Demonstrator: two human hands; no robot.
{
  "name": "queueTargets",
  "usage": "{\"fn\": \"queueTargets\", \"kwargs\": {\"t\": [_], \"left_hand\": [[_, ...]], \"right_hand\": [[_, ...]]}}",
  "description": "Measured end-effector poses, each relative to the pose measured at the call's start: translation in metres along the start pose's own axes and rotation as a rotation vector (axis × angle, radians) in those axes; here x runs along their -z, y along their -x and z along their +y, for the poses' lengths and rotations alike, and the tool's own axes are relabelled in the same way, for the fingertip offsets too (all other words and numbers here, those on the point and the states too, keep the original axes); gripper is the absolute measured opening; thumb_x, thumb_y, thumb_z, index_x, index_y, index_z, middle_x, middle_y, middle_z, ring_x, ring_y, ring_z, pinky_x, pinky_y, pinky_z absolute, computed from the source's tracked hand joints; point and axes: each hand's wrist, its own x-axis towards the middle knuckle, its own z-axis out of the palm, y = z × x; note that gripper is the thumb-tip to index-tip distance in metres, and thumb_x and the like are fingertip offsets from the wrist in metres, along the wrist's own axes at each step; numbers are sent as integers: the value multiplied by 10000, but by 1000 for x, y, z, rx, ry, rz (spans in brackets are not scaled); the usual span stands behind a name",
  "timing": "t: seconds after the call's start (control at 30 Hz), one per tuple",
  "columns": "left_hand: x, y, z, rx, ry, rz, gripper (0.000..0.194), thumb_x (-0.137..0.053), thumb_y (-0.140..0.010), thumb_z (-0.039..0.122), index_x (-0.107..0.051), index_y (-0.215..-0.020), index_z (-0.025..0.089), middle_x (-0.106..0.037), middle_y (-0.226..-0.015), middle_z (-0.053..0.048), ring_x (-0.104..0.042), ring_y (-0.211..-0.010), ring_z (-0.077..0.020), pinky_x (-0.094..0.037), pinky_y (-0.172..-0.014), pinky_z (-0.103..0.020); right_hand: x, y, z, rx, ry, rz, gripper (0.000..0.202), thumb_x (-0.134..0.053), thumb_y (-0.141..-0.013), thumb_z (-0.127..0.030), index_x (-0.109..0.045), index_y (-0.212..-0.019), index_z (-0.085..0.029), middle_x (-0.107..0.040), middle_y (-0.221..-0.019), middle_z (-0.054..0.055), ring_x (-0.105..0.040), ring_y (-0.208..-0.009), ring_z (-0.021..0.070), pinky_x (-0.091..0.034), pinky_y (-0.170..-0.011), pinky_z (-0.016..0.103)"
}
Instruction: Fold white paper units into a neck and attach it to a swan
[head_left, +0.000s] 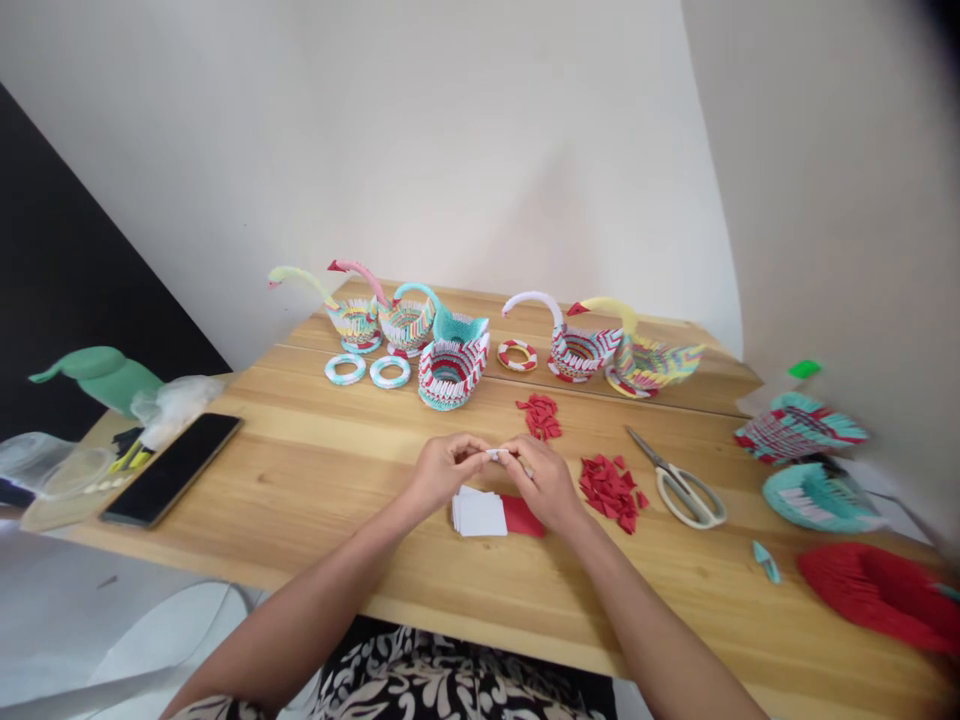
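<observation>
Between the fingertips of both hands is a small white paper piece [495, 454], partly hidden by the fingers. My left hand [448, 468] pinches its left end. At the other end, my right hand [541, 478] pinches it too. Just below the hands lies a stack of white paper slips [480, 514], with red paper [523, 517] beside it, partly under my right hand. A pile of folded red paper pieces [611, 492] lies right of my right hand. Beyond the hands sits a smaller heap of red pieces [539, 415].
Folded-paper swans [581, 350] and paper rings [345, 369] stand along the back. Scissors [686, 490] lie at right, near a turquoise paper form [817, 498] and a red one [877, 590]. A phone [176, 470] rests at left by a green bottle [101, 375].
</observation>
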Motion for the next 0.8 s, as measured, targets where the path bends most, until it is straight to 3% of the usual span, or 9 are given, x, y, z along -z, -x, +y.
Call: {"fn": "queueTargets", "kwargs": {"t": [0.13, 0.37, 0.47, 0.6, 0.8], "left_hand": [[1, 2, 2, -35, -26, 24, 230, -639, -723, 367, -626, -676, 143, -505, -536, 33, -390, -463, -67, -295, -439, -187], [5, -2, 4, -6, 165, 69, 217, -638, -688, 349, -559, -663, 148, -532, -549, 31, -411, -479, -65, -314, -477, -190], [4, -3, 4, 7, 189, 60, 229, -638, -689, 361, -553, -675, 149, -544, -563, 28, -419, -479, -63, -312, -472, -186], [1, -1, 3, 14, 140, -10, 254, -634, -687, 384, -548, -663, 146, -530, -561, 28, -417, -482, -65, -328, -482, -191], [-1, -1, -2, -49, 10, -37, 265, -623, -712, 401, -565, -661, 148, -518, -575, 27, -418, -513, -78, -313, -472, -190]], "right_hand": [[1, 0, 0, -71, -119, -32, 269, -426, -943, -343, -624, -825, -206, -638, -773, 43, -581, -742, 182, -423, -689, 287], [8, -3, 1, -251, -463, -112, 332, -449, -916, -425, -684, -905, -190, -690, -851, 36, -613, -806, 192, -445, -738, 284], [4, -3, 2, -309, -470, -111, 254, -557, -853, -404, -683, -901, -189, -694, -865, 35, -608, -802, 192, -442, -721, 284], [0, -2, 5, -361, -472, -51, 231, -553, -851, -379, -665, -823, -179, -678, -808, 34, -597, -762, 183, -435, -697, 283], [4, -2, 2, -270, -320, -48, 186, -537, -856, -322, -647, -783, -191, -657, -746, 13, -574, -715, 168, -400, -656, 272]]}}
